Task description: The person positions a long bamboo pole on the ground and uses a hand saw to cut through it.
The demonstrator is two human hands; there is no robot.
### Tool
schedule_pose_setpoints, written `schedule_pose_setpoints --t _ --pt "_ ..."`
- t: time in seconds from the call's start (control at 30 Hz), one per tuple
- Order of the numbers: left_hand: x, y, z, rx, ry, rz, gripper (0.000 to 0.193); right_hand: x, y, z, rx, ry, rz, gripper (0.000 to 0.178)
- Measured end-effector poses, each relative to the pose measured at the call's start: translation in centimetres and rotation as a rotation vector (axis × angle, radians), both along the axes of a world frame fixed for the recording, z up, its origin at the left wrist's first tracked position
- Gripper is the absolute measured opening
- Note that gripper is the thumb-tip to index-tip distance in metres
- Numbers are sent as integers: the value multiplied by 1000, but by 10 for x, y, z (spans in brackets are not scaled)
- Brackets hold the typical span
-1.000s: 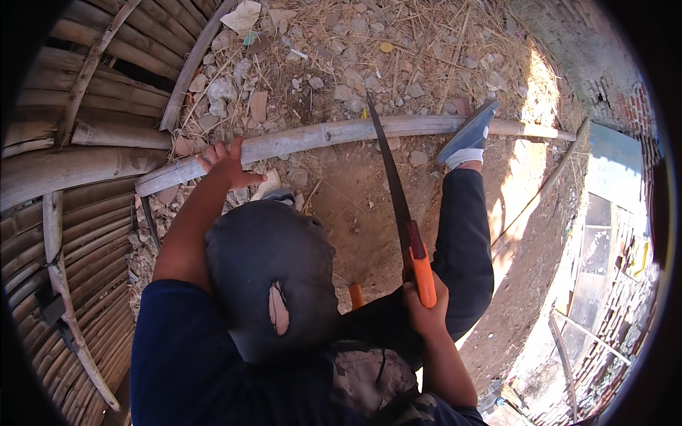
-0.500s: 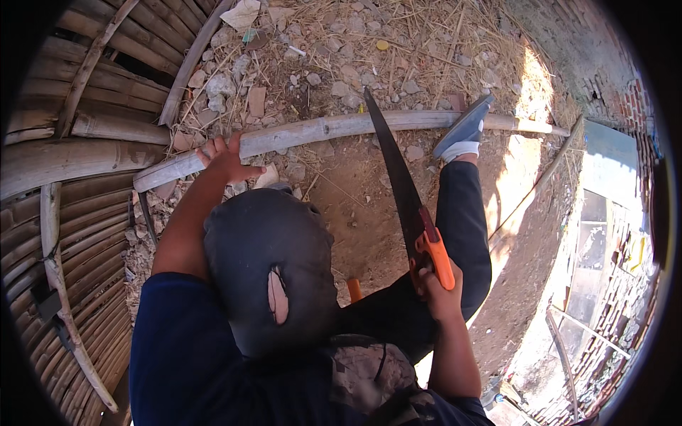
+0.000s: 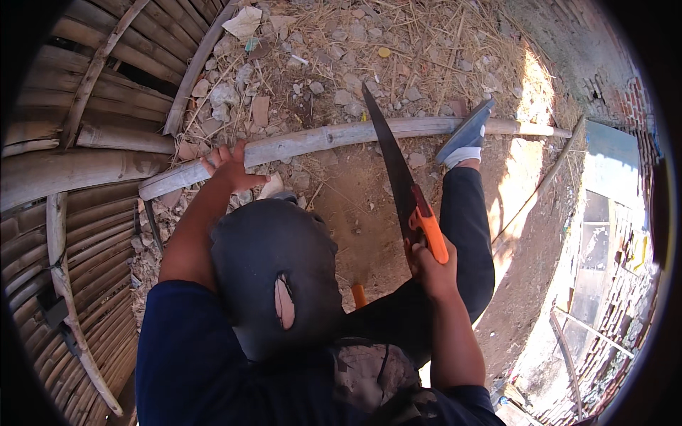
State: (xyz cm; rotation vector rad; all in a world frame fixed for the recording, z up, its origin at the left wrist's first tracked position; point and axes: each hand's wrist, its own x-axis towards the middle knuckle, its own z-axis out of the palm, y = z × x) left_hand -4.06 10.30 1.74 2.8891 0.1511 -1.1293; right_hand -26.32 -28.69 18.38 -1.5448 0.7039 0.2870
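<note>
A long pale bamboo pole lies across the ground before me. My left hand rests on its left part, fingers spread over it and thumb stretched out to the side. In my right hand is a handsaw, my fingers wrapped round its orange handle. Its dark blade points away from me and crosses above the pole; I cannot tell whether it touches. My right foot, in a grey-blue shoe, is set on the pole to the right of the blade. My bent left knee has a hole in the dark cloth.
Bamboo slat structures stand along the left. Stones and straw litter the ground beyond the pole. An orange object shows partly beside my knee. A thin stick leans at the right, near a brick wall.
My right hand has pushed the saw a little forward, away from me. My left hand and right foot stay in place on the pole. The whole view has shifted slightly.
</note>
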Motion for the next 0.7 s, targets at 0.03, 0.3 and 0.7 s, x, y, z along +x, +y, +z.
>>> schedule_pose_setpoints --t 0.03,0.3,0.7 --pt "-1 -2 1 8 7 -4 137 -25 -2 16 -29 -3 23 10" --pt "-6 -8 -8 55 23 -10 139 13 -1 -17 -95 3 36 13" --pt "-6 -11 -11 74 41 -11 140 -47 -7 26 -72 31 20 21"
